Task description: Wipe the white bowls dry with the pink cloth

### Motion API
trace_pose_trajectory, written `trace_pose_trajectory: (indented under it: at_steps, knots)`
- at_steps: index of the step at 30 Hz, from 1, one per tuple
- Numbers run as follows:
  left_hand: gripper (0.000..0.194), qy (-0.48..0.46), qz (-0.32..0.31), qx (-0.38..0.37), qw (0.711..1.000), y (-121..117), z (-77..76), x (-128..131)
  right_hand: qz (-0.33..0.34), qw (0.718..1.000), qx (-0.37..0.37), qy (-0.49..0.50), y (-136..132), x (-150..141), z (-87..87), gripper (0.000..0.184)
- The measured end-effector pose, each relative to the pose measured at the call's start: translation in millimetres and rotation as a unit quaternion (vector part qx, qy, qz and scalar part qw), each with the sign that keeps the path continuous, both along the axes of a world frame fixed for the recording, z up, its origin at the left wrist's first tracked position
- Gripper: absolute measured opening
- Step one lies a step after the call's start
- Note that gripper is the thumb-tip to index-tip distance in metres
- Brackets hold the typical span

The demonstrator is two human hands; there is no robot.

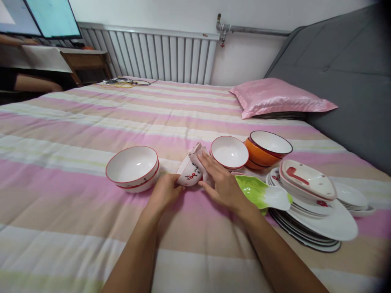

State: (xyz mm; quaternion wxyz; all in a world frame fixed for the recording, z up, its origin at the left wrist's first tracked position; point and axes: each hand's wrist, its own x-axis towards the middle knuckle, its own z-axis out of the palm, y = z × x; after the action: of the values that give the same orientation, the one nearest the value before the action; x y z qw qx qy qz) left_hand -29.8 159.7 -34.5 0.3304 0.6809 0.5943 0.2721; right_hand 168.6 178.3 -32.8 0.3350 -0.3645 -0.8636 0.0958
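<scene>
A small white bowl with a red flower pattern [190, 176] lies tilted on its side on the striped bed cover [91, 134]. My left hand [164, 191] curls around its near side and holds it. My right hand [220, 181] lies with fingers stretched over a pale cloth [198, 154] that is pressed into and over the bowl's mouth. Two stacked white bowls with red rims [132, 167] sit just left of my left hand. A white red-rimmed bowl [229, 152] stands right behind my right hand.
Right of my hands: a green leaf-shaped dish [262, 193], a stack of white plates [324, 226] with a red-patterned dish [307, 179] on top, and orange bowls [262, 151]. A pink pillow [275, 99] and grey headboard [345, 69] lie beyond. A radiator, desk and monitor stand at the far side.
</scene>
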Motion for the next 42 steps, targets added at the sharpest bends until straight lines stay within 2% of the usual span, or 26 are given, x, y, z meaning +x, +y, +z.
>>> trace_pose_trajectory:
  at_steps: [6, 12, 19, 25, 34, 38, 42]
  knots:
    - [0.026, -0.026, -0.004, -0.008, 1.000, 0.4, -0.5, -0.9, -0.012, 1.000, 0.000, 0.007, 1.1, 1.1, -2.0, 0.073]
    - [0.021, -0.091, 0.001, -0.003, 0.996, -0.8, 0.6, 2.1, -0.018, 1.000, -0.003, 0.008, 0.8, 1.2, -1.9, 0.073]
    - [0.022, -0.151, 0.000, 0.016, 0.988, -2.1, 9.5, 9.2, 0.002, 1.000, -0.008, 0.005, -0.7, -1.1, -1.6, 0.074]
    - [0.024, -0.167, 0.015, 0.017, 0.986, -1.6, 7.7, 11.2, 0.016, 1.000, -0.003, -0.005, -4.0, -3.4, 1.9, 0.074]
    - [0.025, -0.205, 0.027, 0.032, 0.978, 1.2, 4.1, 10.9, 0.013, 0.997, 0.042, -0.064, -9.3, -7.7, 2.5, 0.063]
    - [0.021, -0.250, 0.021, 0.034, 0.967, 2.2, 1.7, 11.6, 0.007, 0.995, 0.040, -0.094, -14.8, -9.7, 6.1, 0.065]
    - [0.014, -0.244, 0.033, 0.041, 0.968, 1.0, 3.0, 13.2, 0.009, 0.993, 0.032, -0.113, -21.1, -10.9, 11.6, 0.066]
